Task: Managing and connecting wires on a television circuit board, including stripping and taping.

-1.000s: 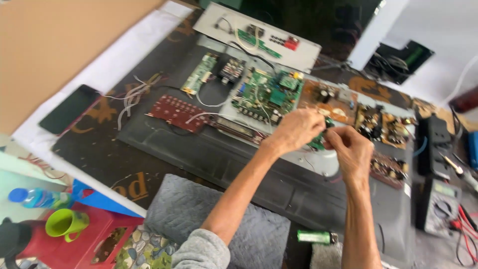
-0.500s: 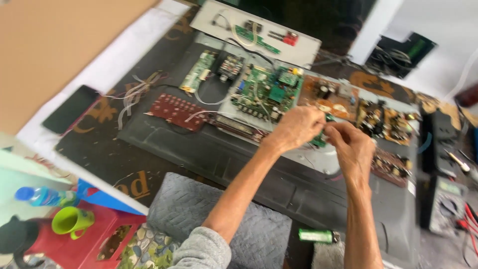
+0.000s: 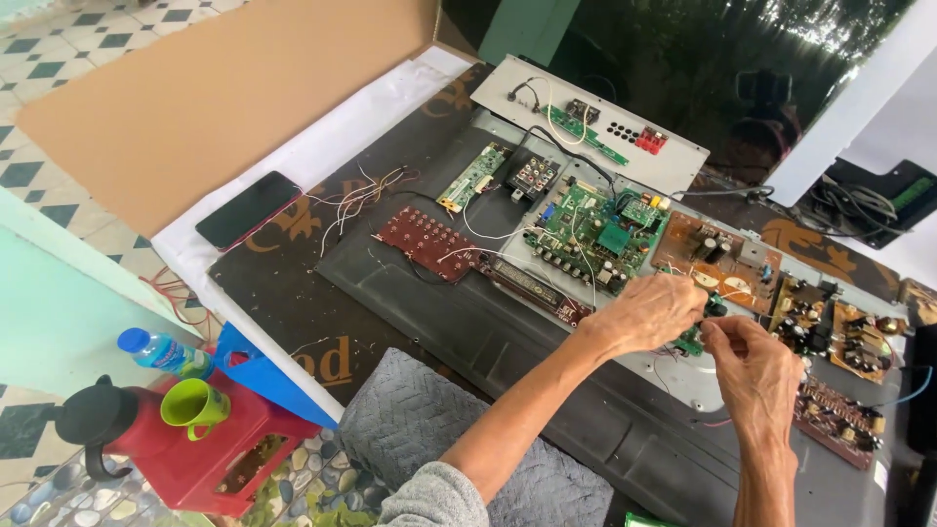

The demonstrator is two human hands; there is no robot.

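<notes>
Small green circuit board [image 3: 691, 342]: pinched between both hands, just below and right of the large green main board [image 3: 595, 232], over the grey metal chassis plate [image 3: 683, 376].
Blue-capped bottle [image 3: 161, 352]: far left and below the main board, lying beside the green cup [image 3: 195, 405].
Black jug [image 3: 93, 420]: far lower left of the main board, touching the red crate [image 3: 220, 454] that carries the green cup.
Black phone [image 3: 249, 209]: well left of the main board, face down on the white strip beside the cardboard sheet [image 3: 224, 98].
Loose wire bundle [image 3: 356, 200]: left of the main board, fanned out on the dark panel.
Red button board [image 3: 427, 242]: just left of the main board, joined to it by white leads.
Grey cushion [image 3: 420, 429]: below and left of the main board, under the person's left forearm.
Left hand [image 3: 652, 312]: just below the main board's right corner, fingers curled together and clamped on the small green circuit board.
Right hand [image 3: 756, 376]: below and right of the main board, thumb and forefinger closed together on the small board's right edge; what else they grip cannot be told.
Brown power board [image 3: 717, 259]: immediately right of the main board.
Component boards with dark parts [image 3: 839, 327]: further right of the main board, in a row toward the edge.
</notes>
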